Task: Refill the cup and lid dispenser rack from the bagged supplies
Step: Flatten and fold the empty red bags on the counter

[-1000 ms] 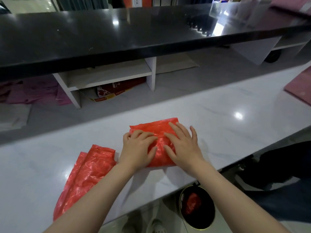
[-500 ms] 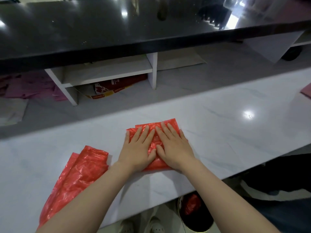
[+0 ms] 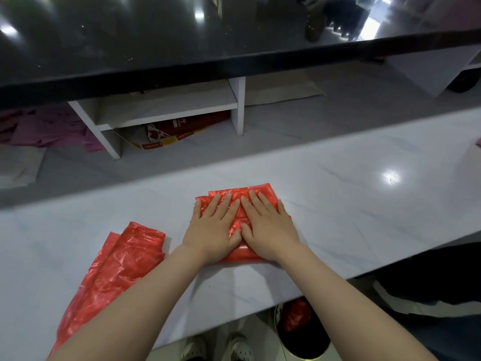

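Observation:
A folded red plastic bag [image 3: 256, 192] lies flat on the white marble counter [image 3: 351, 204]. My left hand [image 3: 213, 227] and my right hand [image 3: 268, 225] press down on it side by side, fingers straight and thumbs touching. A second red plastic bag [image 3: 122, 264] lies loosely folded on the counter to the left, partly under my left forearm. No cups, lids or dispenser rack show in this view.
A black raised countertop [image 3: 182, 43] runs across the back. Beneath it a white shelf unit [image 3: 166, 110] holds a red and yellow package [image 3: 179, 128]. Pink sheets [image 3: 46, 126] lie at far left. Below the counter edge stands a dark bin [image 3: 302, 332] with red plastic inside.
My left hand's curled fingers have straightened, and both hands now lie flat and close together on the folded bag. The bag looks flatter than before.

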`<state>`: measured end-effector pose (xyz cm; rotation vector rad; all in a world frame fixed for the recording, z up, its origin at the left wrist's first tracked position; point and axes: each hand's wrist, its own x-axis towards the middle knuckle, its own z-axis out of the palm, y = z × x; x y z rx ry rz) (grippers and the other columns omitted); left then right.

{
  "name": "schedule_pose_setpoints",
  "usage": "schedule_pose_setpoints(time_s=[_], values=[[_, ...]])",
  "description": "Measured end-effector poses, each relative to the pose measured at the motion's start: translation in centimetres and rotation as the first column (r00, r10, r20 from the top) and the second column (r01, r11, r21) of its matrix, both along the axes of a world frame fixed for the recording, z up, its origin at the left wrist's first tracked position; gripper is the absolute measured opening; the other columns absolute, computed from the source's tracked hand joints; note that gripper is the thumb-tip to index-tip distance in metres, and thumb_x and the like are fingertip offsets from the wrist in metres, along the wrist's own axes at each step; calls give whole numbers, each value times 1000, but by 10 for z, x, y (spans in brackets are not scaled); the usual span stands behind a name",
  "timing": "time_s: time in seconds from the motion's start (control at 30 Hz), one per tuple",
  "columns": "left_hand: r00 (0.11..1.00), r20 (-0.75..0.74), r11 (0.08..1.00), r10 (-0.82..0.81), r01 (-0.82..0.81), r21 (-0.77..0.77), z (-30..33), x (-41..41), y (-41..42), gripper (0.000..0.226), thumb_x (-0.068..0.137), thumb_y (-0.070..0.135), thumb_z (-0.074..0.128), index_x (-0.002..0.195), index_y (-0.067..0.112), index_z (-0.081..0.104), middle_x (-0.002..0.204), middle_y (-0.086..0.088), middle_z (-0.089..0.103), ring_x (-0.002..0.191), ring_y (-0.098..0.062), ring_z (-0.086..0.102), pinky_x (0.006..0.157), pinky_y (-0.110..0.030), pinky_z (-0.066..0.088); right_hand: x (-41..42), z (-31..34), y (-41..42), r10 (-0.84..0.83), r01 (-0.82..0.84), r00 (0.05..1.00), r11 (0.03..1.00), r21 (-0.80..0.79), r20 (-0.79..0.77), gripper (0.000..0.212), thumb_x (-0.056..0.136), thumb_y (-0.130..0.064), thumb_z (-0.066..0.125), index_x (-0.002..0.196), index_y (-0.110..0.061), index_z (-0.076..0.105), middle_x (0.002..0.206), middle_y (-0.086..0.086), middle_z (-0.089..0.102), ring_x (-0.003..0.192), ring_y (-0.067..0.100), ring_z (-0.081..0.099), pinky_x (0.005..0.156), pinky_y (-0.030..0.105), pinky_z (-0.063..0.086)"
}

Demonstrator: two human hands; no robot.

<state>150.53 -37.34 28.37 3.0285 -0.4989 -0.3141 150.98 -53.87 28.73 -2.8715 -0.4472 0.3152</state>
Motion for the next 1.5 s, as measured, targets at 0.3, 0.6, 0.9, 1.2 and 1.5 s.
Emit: schedule_pose_setpoints(time_s=[0.3,0.6,0.9,1.2,1.5], values=[[996,-89,1000,-10,9,-18,0,3,2,67,95,54,16,150,28,-14,159,3,-19,145,-19,-18,111,-49,-18,2,2,-1,29,-32,995,999,-33,-93,65,98,-47,21,153,-26,-7,160,-3,-18,146,14,-18,117,47,-12],[990,-139,986,-16,-7,-165,6,7,7,72,96,54,31,151,29,-8,159,6,-16,146,-16,-15,114,-50,-9,14,17,-9,-87,96,995,943,319,-41,55,91,-39,53,143,-26,41,153,-3,36,141,18,29,116,40,22],[982,64,967,-179,188,-169,18,-9,14,56,99,47,31,151,33,18,157,14,5,143,-9,-16,111,-46,-20,34,22,-12,-64,62,998,991,123,12,82,82,-35,63,151,-26,20,159,-1,19,146,25,11,117,46,14],[973,102,962,-208,222,-157,14,-26,14,50,98,47,35,144,27,39,159,6,18,147,-12,9,109,-32,-24,30,9,-11,-71,69,996,997,42,58,62,93,-45,50,147,-22,32,154,-5,29,140,21,24,116,47,17],[977,35,971,-212,214,-108,11,-37,17,61,98,55,26,151,25,22,161,4,3,148,-14,-4,113,-32,-17,33,18,-4,-134,134,991,991,2,27,52,93,-45,52,140,-27,40,150,-6,34,139,21,26,113,60,9]])
